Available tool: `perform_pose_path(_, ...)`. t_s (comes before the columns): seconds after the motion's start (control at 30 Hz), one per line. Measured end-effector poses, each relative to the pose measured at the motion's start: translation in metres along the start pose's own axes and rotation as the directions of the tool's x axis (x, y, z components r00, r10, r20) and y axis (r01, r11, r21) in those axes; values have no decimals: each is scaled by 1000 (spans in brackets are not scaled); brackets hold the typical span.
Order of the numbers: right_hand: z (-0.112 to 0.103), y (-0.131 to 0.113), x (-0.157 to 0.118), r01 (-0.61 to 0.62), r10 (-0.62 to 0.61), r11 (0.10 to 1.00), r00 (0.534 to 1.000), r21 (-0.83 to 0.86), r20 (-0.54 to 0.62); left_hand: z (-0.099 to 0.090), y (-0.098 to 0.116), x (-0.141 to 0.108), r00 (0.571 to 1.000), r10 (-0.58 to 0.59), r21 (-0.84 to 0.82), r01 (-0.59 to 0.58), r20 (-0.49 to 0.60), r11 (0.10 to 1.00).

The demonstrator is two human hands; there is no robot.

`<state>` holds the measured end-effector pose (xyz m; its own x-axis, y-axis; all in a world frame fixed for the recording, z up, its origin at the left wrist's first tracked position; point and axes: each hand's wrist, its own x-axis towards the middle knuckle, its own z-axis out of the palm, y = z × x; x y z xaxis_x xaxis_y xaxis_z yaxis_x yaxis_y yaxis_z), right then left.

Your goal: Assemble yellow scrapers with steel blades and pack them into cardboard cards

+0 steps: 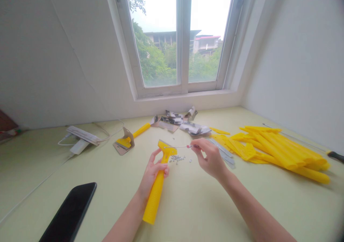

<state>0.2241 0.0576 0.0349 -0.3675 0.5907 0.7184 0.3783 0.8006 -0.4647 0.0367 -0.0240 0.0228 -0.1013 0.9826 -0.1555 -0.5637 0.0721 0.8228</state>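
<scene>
My left hand (154, 170) is wrapped round the neck of a yellow scraper (156, 197), its long handle slanting down toward me and its wide head pointing away. In my right hand (209, 157) is a screwdriver (177, 147) with a thin metal shaft and a reddish handle end, held level. The shaft's tip meets the face of the scraper head; whether it sits in a screw is too small to tell. Just right of the head, a scatter of small metal nuts or screws (177, 159) lies on the table.
At right lie yellow plastic handles (285, 148), yellow head pieces (245, 151) and flat metal strips (224, 152). Packaging (192, 127) is heaped below the window. A carded yellow scraper (129, 140), a power strip (82, 136) with cables and a phone (71, 213) are at left.
</scene>
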Motion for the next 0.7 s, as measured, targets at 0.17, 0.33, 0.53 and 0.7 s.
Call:
perform_pose_path(0.17,-1,-2,0,3,-3,1000,1000,-3,-5,0,0,0,1000,1,-9,-1,-7,1000)
perform_pose_path(0.33,-2,-3,1,-3,3,1000,1000,-2,8,1,0,0,1000,-2,-6,2,-20,1000)
perform_pose_path(0.53,-1,-4,1,7,-6,1000,1000,-8,19,1,0,0,999,2,1,-2,-32,1000)
perform_pose_path(0.7,-3,-4,0,17,-16,999,999,-38,33,1,-1,0,1000,11,22,-10,-23,1000)
